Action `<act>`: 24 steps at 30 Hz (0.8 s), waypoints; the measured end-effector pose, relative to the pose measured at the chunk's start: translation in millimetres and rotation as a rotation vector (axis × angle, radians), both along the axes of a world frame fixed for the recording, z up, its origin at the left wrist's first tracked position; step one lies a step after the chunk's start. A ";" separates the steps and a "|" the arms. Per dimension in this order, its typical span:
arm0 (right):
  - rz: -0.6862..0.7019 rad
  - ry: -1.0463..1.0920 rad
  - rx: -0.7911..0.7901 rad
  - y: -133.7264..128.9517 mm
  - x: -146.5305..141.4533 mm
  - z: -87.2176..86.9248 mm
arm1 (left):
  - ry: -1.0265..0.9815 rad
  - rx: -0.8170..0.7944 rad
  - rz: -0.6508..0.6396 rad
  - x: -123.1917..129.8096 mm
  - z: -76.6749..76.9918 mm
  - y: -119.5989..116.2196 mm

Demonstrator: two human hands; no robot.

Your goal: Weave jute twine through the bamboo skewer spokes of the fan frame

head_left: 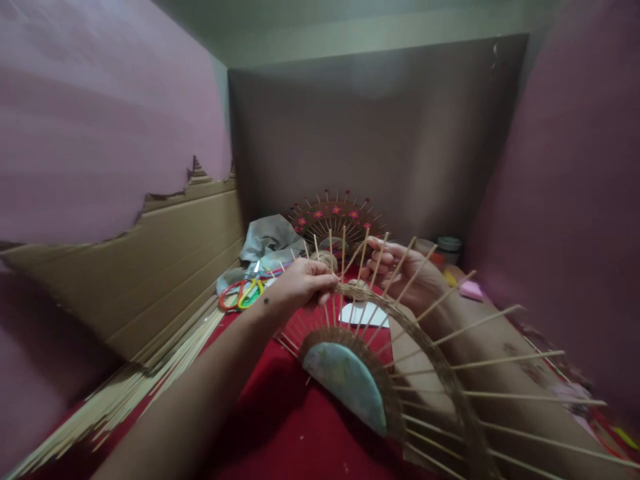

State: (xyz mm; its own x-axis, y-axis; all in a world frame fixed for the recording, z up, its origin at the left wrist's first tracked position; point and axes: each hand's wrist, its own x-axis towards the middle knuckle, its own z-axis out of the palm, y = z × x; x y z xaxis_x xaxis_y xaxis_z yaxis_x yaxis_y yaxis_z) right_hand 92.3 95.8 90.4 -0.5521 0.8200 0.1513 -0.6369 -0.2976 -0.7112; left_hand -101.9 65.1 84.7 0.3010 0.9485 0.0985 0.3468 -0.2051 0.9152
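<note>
A half-round fan-shaped frame of thin wooden sticks (440,343) stands tilted in front of me, with a pale blue-green half disc (345,381) at its base. A band of woven jute twine (443,363) arcs across the sticks. My left hand (305,283) is closed, pinching the band's upper left end between thumb and fingers. Beyond the sticks, my right hand (395,267) is closed on a loose length of jute twine (354,259), which runs up from the band to its fingertips. Behind lies a ball of twine (325,259).
Scissors with red and yellow handles (243,293) lie left, near a bundle of sticks (125,393) and a cardboard sheet (195,267). A finished flowered fan piece (336,217) leans at the back wall beside grey cloth (273,239). Jars (449,248) stand at back right. Red cloth (280,420) covers the surface.
</note>
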 end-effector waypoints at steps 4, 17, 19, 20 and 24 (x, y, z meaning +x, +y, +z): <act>0.010 -0.023 0.048 0.9 0.3 -1.4 | -0.002 -0.058 -0.038 -13.0 10.0 11.9; -0.083 -0.421 0.326 -1.1 1.8 16.2 | 0.211 0.027 -0.058 -26.0 9.2 -17.1; -0.166 -0.521 0.400 7.2 2.4 28.5 | 0.220 0.072 -0.045 -20.0 4.0 -15.6; -0.186 -0.569 0.431 11.2 1.5 34.4 | 0.223 0.098 -0.041 -18.0 1.9 -15.3; -0.200 -0.697 0.565 23.4 -8.7 51.1 | 0.195 0.126 -0.036 -16.5 -2.9 -17.2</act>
State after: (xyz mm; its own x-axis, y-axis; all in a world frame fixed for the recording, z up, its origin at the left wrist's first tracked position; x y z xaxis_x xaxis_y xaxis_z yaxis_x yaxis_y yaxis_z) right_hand 83.7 119.2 141.5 -0.5247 0.8153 0.2450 -0.0120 0.2807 -0.9597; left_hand -118.3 47.9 81.8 0.3596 0.9206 0.1522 0.5050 -0.3292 0.7979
